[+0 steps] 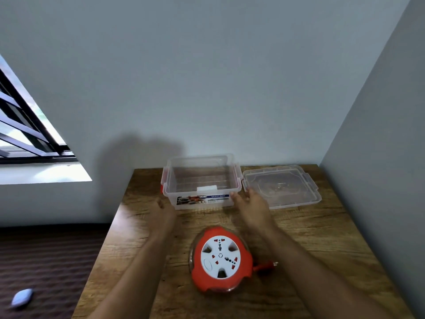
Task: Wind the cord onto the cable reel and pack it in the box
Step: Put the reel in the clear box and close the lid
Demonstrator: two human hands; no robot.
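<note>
Both hands are empty. The right hand (pixel 249 203) is spread open, fingertips touching the near right corner of the clear box (pixel 200 180), whose label reads "MULTI-BOX". The left hand (pixel 161 209) is blurred; its spread cannot be told. Both forearms reach forward over the orange cable reel (pixel 220 256), cord wound, lying between them nearer the person, its plug (pixel 268 265) under the right forearm. The lid (pixel 281 186) lies just beyond the right hand.

Home room: barred window (pixel 27 125), wooden table (pixel 310 249)
</note>
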